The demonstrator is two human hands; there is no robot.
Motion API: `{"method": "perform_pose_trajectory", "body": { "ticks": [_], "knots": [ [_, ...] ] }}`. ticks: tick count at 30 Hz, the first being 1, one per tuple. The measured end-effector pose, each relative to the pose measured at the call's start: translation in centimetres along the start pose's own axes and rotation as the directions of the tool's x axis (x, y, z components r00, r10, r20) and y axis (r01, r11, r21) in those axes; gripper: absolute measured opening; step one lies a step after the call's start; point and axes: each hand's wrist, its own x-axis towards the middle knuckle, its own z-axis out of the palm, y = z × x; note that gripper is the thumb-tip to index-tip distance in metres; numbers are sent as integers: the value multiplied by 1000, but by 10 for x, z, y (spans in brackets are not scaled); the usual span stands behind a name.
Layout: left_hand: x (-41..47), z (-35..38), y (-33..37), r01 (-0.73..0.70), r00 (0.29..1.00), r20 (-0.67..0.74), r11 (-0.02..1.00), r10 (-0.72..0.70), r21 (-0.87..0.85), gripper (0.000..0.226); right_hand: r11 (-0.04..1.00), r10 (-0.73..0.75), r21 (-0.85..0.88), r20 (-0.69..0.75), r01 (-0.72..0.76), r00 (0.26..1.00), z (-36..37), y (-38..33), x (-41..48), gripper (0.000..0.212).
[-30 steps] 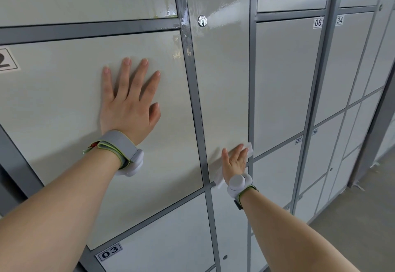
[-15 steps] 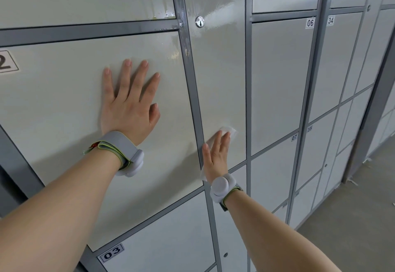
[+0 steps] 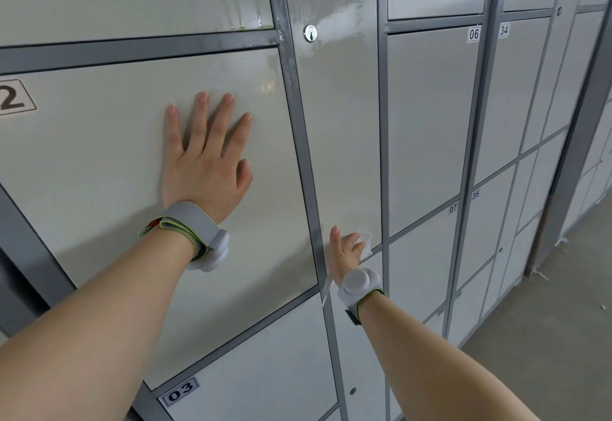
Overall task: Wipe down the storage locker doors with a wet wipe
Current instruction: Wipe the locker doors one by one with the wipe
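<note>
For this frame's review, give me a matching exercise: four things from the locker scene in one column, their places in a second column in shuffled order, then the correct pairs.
Things:
1. left hand
2. wet wipe
3. key lock
4. label 03

Places:
A. near the top of the narrow door
B. flat, fingers spread, on the wide door marked 2
C. upper left corner of the lower door, beneath the wide one
D. under the right hand, low on the narrow door

Pairs: 1-B, 2-D, 3-A, 4-C.
</note>
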Motion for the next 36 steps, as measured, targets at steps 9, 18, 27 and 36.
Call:
{"method": "perform_pose_trajectory", "body": {
  "ticks": [9,18,27,36],
  "knots": [
    [0,-2,-1,-12,1000,6,999,12,-34,56,905,-423,-49,-5,422,906,14,-21,-18,67],
    [-1,-4,-2,-33,999,23,998,34,-56,55,903,-373,-211,52,375,926,25,14,-20,72],
    [-1,-5,-3,-75,996,41,996,78,-55,55,991,-31,-125,88,42,996,13,8,-23,78],
    [-3,-3,-4,-139,988,54,988,142,-60,54,856,-462,-219,81,468,883,30,-5,-42,92]
  ]
}}
